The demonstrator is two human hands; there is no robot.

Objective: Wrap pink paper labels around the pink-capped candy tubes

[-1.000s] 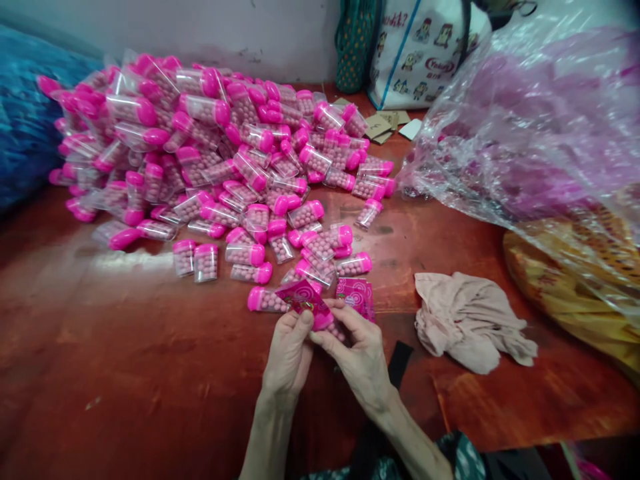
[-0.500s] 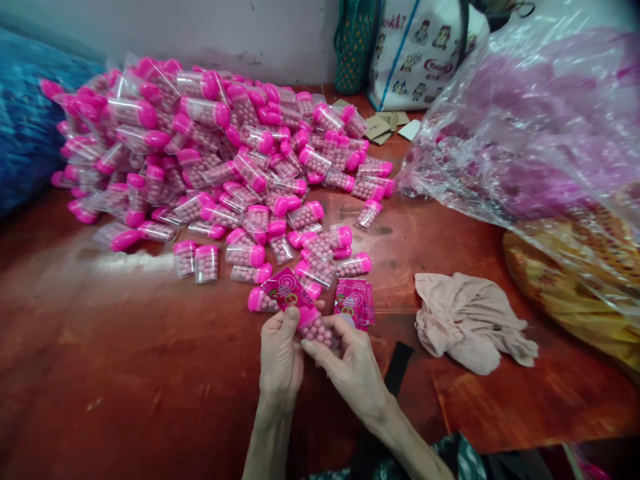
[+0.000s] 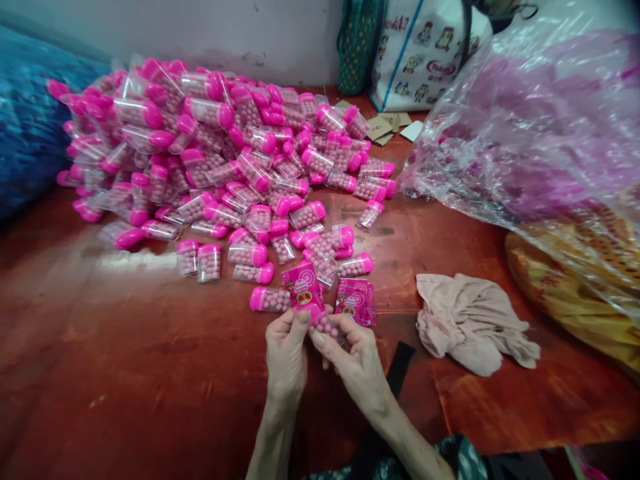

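here are two hands, close together over the counter. the left hand is pinched narrow, thumb uppermost, at the cap end of one small bottle; the right hand has its fingers closed about the body. the bottle lies aslant, pink cap leading away and to the left, clear base coming back toward the right hand. one pink packet juts past the cap, away from the person.

just right of the hands, one black strap; further right, one crumpled cloth. beyond the right hand, a fanned stack of packets, at least three. left of the held packet, one loose bottle on its side, cap to the left. farther left, two paired bottles side by side, caps away from us. then the big pile of bottles, too many to count, pointing every way! one clear plastic bag sits right of it, one blue bag left, and at the back one white tote.
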